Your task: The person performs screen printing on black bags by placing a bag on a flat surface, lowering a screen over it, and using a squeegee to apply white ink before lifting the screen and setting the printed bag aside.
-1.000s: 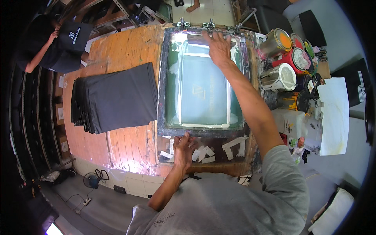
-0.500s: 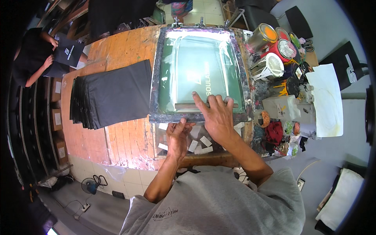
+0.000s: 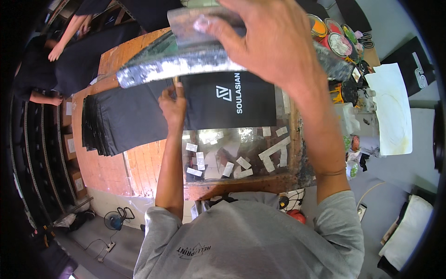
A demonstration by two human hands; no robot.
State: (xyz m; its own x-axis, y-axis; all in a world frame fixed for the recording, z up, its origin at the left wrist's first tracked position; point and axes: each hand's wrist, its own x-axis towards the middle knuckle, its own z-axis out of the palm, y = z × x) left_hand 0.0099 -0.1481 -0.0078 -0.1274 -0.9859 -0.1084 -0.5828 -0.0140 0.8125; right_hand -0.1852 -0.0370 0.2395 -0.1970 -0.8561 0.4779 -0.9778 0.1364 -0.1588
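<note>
My right hand [image 3: 274,46], blurred, is high at the far side of the bench. It grips a squeegee [image 3: 186,30], its ink-smudged thumb over the flat face. Just beneath is the screen printing frame [image 3: 172,67], tilted up with its near edge raised. Some right fingertips are cut off by the picture's top. Under the frame lies a flat black sheet [image 3: 204,107] with a white printed logo. My left hand [image 3: 173,104] is at that sheet's left edge, beside a stack of plain black sheets [image 3: 130,114]. Its thumb and fingers look apart, with nothing clearly between them.
White tape pieces [image 3: 227,169] lie on the glassy bench surface near me. Paint cans [image 3: 337,44] and a white sheet [image 3: 390,109] are at right. Another person's arms [image 3: 65,39] show at far left, beside dark shelving [image 3: 44,153]. A small fan [image 3: 114,219] stands below.
The frame's near edge has risen, uncovering the printed sheet. My right hand went up and away with the squeegee. My left hand left the frame's edge for the sheets at left.
</note>
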